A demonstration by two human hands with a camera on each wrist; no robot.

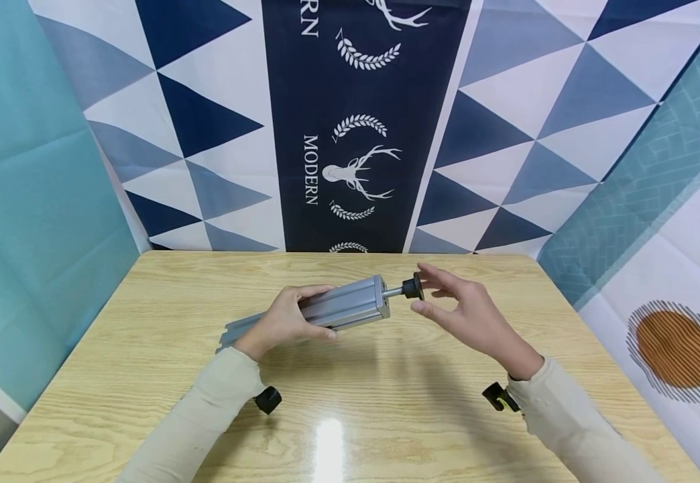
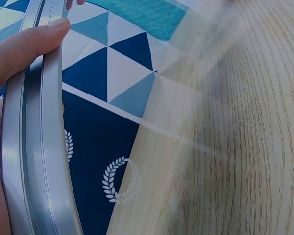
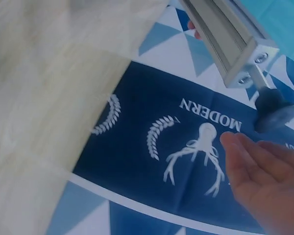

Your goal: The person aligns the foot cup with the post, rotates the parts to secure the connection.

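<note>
A left sleeve and a right sleeve, both pale, come in from the lower edge, a small black clip by each wrist: the left clip and the right clip. A bright glare lies on the pale wooden table between them.

Beyond the sleeves, the left hand grasps the grooved metal bar, thumb along the near side and fingers over the far one. The bar slants up to the right, that end held above the table; whether its left end touches the wood I cannot tell.

From the right end juts a thin rod with a black foot on its tip. The right hand is just beside the foot — thumb and fingers parted, holding nothing, a gap showing in the right wrist view.

Behind the table hangs a cloth of blue and white triangles — its dark middle band bears MODERN, antlered heads and leaf sprays.
</note>
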